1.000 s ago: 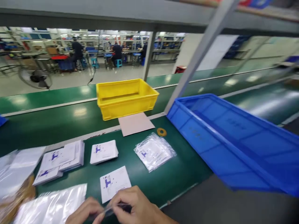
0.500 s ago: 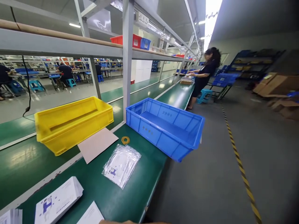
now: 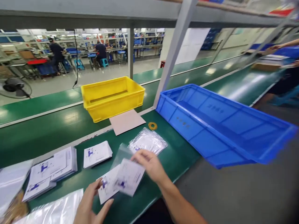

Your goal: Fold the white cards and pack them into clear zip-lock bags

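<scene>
My right hand (image 3: 151, 165) pinches the upper edge of a booklet in a clear plastic bag (image 3: 131, 179), its print blurred by motion. Partly beneath it is a white booklet (image 3: 106, 185) with a purple print. My left hand (image 3: 92, 202) is at that booklet's left edge, fingertips touching it, with thumb and fingers apart. Just beyond my right hand, a pile of bagged booklets (image 3: 148, 140) lies on the green bench. A small stack of white booklets (image 3: 97, 154) sits farther left.
Larger booklet stacks (image 3: 56, 166) and clear plastic bags (image 3: 54, 208) lie at left. A yellow bin (image 3: 114, 104) stands behind a pinkish board (image 3: 127, 121). Rubber bands (image 3: 152, 126) lie near a large blue bin (image 3: 198, 124), which overhangs the bench edge. A metal post (image 3: 174, 53) rises between the bins.
The view has turned left and down. Both my hands are now in sight over the bench, the right one holding a bagged booklet; before, only a sliver of skin showed at the bottom edge.
</scene>
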Tool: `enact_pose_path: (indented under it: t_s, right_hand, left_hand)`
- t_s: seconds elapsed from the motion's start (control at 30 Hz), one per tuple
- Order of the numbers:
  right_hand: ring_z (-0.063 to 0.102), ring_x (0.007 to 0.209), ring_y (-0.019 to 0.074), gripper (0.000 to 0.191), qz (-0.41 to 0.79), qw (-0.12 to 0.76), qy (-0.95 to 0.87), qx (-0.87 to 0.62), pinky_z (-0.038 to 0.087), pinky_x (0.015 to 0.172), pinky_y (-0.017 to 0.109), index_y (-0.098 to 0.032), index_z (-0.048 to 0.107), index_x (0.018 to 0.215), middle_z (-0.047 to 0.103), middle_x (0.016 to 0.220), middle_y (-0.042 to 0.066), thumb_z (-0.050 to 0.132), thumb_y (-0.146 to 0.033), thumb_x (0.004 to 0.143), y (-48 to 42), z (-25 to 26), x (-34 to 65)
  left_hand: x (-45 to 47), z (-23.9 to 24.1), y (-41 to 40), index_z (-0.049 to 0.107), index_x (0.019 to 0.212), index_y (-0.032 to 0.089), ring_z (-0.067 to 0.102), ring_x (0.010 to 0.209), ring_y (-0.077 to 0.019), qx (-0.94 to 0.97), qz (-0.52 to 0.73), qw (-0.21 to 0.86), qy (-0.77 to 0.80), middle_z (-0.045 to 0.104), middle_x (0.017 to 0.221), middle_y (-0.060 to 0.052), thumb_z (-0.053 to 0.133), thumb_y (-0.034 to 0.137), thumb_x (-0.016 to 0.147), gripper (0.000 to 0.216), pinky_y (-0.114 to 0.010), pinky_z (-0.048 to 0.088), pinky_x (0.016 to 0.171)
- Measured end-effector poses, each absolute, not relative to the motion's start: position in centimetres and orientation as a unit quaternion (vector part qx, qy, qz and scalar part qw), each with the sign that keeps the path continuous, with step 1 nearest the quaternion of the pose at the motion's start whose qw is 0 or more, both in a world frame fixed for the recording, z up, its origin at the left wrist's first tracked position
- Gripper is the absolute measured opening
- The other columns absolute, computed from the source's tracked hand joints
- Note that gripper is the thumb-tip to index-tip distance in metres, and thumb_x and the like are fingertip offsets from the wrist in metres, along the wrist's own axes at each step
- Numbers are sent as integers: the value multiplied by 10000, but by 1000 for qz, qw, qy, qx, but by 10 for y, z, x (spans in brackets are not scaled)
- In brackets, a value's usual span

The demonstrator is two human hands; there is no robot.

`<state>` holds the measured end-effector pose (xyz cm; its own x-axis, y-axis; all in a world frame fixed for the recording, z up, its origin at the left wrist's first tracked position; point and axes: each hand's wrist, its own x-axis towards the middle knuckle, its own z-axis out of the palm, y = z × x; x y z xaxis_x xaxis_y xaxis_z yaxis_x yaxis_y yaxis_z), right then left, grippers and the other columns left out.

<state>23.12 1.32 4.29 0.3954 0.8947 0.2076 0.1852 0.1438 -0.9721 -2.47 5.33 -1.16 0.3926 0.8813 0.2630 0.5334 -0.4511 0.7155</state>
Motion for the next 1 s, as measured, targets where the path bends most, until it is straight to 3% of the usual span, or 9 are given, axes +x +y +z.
enact_pose_path:
  t_s: [0.13,0.27,0.33,0.47,0.57,0.7,0.8,0.9,1.0]
  right_hand:
    - [663,883,243,380,202,619,-361,-667,535,798,373,-148,649,931,711,973,124,510,-496,873,19,30,284]
    - [452,1283,339,560,132,581,-330,-732,382,1033,510,-157,538,1267,531,1361,183,575,-502,826,13,7,293]
    - [502,1237,325,508,174,544,-363,-736,429,986,486,-171,566,1238,574,1319,169,539,-503,854,9,-3,280]
    - [668,914,242,368,316,487,-445,-682,533,791,361,-172,660,1014,717,1012,114,527,-488,879,7,-16,239]
    - [683,733,201,322,419,447,-492,-618,542,619,286,-172,663,951,725,846,69,559,-469,881,10,-20,210]
    - [685,812,220,348,531,437,-488,-537,571,690,312,-171,631,1018,716,916,75,565,-489,894,11,-22,196]
    - [679,917,259,418,563,431,-451,-541,583,771,356,-188,626,1102,713,1034,101,595,-534,871,10,-22,203]
    - [669,984,289,478,569,432,-412,-565,586,809,383,-209,618,1147,706,1098,112,619,-577,842,9,-24,214]
    - [663,999,302,521,578,414,-404,-576,590,809,391,-206,613,1148,702,1111,124,643,-604,812,9,-27,219]
  left_hand:
    - [-11,-31,63,373,1425,276,514,1275,-339,869,195,214,401,538,1383,-123,680,379,800,704,-563,468,1026]
    - [4,-39,67,288,1467,252,409,1358,-363,894,143,198,376,462,1459,-150,745,267,740,859,-631,326,1109]
    - [7,-38,69,315,1450,223,432,1331,-358,898,137,197,370,478,1435,-165,723,247,761,801,-629,322,1106]
    - [8,-27,67,333,1434,211,492,1240,-334,900,167,194,352,521,1353,-170,715,244,768,769,-566,419,1031]
    - [11,-14,58,325,1419,201,506,1203,-311,905,204,186,322,534,1308,-165,726,280,768,769,-519,441,1005]
    - [11,-4,45,344,1380,176,475,1232,-330,914,225,129,313,523,1300,-176,734,407,771,759,-541,402,1046]
    - [-11,-5,38,406,1303,152,467,1245,-351,859,258,58,438,508,1298,-197,701,432,802,645,-533,427,1026]
    - [-46,-9,28,501,1121,158,584,1063,-302,762,208,41,612,581,1111,-142,659,337,842,367,-427,523,869]
    - [-73,-11,15,533,1007,166,641,905,-287,692,69,57,716,601,1009,-101,640,325,851,247,-354,526,667]
